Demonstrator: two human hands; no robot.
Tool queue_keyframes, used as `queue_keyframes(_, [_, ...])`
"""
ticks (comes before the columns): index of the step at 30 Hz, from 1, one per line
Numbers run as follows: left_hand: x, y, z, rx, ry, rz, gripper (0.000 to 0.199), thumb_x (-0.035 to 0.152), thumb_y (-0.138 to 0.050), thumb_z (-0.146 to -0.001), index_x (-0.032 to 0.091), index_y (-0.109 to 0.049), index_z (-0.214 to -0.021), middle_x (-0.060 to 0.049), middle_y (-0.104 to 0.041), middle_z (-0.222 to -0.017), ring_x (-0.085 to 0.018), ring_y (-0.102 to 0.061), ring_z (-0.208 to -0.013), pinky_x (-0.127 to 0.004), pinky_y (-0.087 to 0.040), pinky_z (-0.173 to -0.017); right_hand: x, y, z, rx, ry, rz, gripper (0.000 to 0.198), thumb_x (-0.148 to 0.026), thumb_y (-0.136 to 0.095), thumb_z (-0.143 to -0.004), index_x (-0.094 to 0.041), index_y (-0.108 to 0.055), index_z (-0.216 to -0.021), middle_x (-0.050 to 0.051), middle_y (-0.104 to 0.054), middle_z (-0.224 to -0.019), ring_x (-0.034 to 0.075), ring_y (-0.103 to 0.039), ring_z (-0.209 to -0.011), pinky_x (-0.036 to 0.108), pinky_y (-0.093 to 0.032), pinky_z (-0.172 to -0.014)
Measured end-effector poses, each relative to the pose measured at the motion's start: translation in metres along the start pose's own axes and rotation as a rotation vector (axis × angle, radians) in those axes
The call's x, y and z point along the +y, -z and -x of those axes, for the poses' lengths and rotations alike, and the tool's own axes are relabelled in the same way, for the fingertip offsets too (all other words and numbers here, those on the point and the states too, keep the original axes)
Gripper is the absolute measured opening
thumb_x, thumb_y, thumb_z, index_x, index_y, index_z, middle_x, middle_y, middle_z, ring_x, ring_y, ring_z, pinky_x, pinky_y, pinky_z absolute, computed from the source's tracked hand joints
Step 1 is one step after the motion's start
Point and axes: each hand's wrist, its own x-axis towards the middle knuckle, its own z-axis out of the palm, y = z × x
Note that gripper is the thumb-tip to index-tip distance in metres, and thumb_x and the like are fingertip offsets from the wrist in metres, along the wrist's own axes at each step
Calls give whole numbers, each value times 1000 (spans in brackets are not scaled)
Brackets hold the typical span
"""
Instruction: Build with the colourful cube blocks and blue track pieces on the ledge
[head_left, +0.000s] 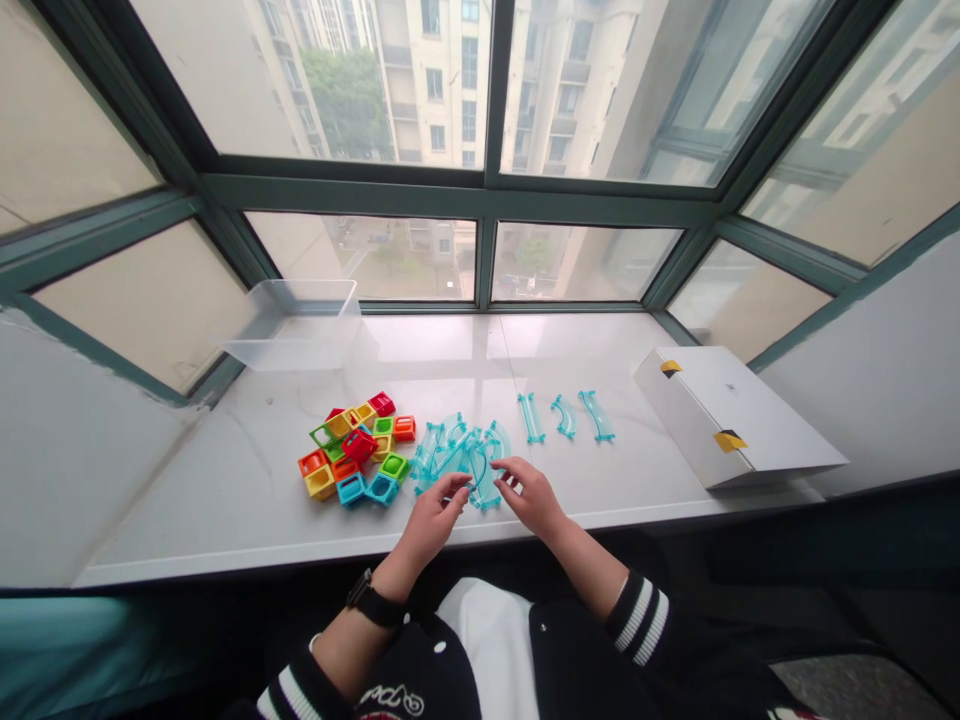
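Several translucent light-blue track pieces [448, 447], straight and curved, lie in a loose pile on the white sill. My left hand [436, 512] is at the near edge of this pile, its thumb and fingers closed around the end of a blue track piece [480, 478]. Just to the right, my right hand [531, 495] reaches in with fingers bent and apart, the tips close to the same piece. Whether they touch it is hard to make out. Farther right, a straight track piece [531, 418], a short curved piece [564, 418] and a wavy piece [597, 416] lie apart in a row.
Left of the pile sits a heap of colourful plastic blocks [360, 446] in red, yellow, green, orange and blue. A clear plastic bin [300, 340] stands at the back left. At the right is a white box [739, 420] with yellow-black tabs. Windows border the sill [225, 530].
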Motion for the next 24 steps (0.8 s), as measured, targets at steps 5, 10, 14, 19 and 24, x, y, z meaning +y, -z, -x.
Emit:
queue_keyframes(5, [8, 0, 0, 65, 12, -10, 40, 56, -74, -88, 23, -75, -111, -9, -80, -106, -25, -75, -94, -38, -62, -86, -1, 1, 1, -9, 62, 25, 29, -27, -60, -103, -29, -70, -130, 8, -74, -114, 18, -71, -86, 35, -62, -79])
queue_keyframes(10, [5, -1, 0, 93, 25, 59, 43, 59, -71, -90, 22, -76, -109, -9, -80, -103, -24, -76, -87, -38, -62, -84, -7, 1, 0, -2, 109, 14, 32, -27, -58, -105, -30, -70, -134, 8, -73, -117, 18, -71, -88, 34, -63, -79])
queue_keyframes(14, [2, -3, 0, 110, 10, 76, 44, 59, -69, -91, 21, -76, -112, -11, -80, -107, -24, -76, -89, -38, -63, -84, -11, 3, -1, -1, 122, -9, 33, -26, -53, -107, -31, -69, -136, 9, -72, -121, 18, -72, -95, 34, -63, -86])
queue_keyframes(19, [1, -4, 0, 117, -14, 68, 41, 57, -66, -94, 20, -75, -112, -10, -80, -107, -23, -76, -87, -37, -63, -84, -16, 4, 0, 46, 151, -34, 31, -27, -53, -107, -29, -71, -131, 11, -70, -128, 22, -72, -111, 37, -63, -93])
queue_keyframes(24, [0, -4, 1, 79, -50, 38, 35, 52, -65, -98, 23, -74, -115, -10, -79, -118, -23, -75, -95, -38, -63, -88, -21, 9, -3, 180, 36, -107, 28, -35, -62, -104, -25, -67, -129, 10, -74, -116, 21, -74, -93, 34, -65, -80])
